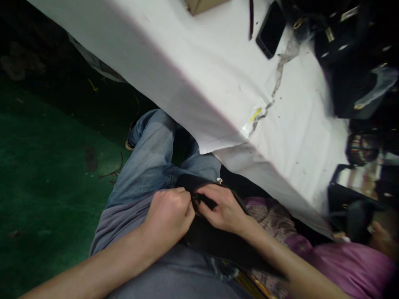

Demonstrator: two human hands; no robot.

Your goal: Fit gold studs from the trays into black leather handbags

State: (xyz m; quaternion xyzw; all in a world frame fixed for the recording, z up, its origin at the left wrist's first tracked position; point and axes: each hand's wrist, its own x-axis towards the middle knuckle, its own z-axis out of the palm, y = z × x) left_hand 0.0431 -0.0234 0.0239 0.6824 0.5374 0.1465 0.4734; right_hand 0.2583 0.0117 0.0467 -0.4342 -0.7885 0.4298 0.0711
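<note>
A black bag (224, 243) rests across my lap, its dark surface spreading beneath both hands. My left hand (173, 209) is closed in a fist at the bag's left edge, with its fingertips tucked out of sight. Opposite it, my right hand (222, 207) curls thumb and fingers together on the upper part of the bag. The two hands nearly meet around a small dark part of the bag, too blurred to name. Beneath the bag's lower edge some clear plastic (222, 268) shows.
A table with a white cover (199, 83) runs diagonally ahead, bearing a phone (272, 29) and a taped tear. Several black bags (355, 83) crowd its right side. Close on my right sits a person in a pink sleeve (346, 265). Green floor (46, 174) lies left.
</note>
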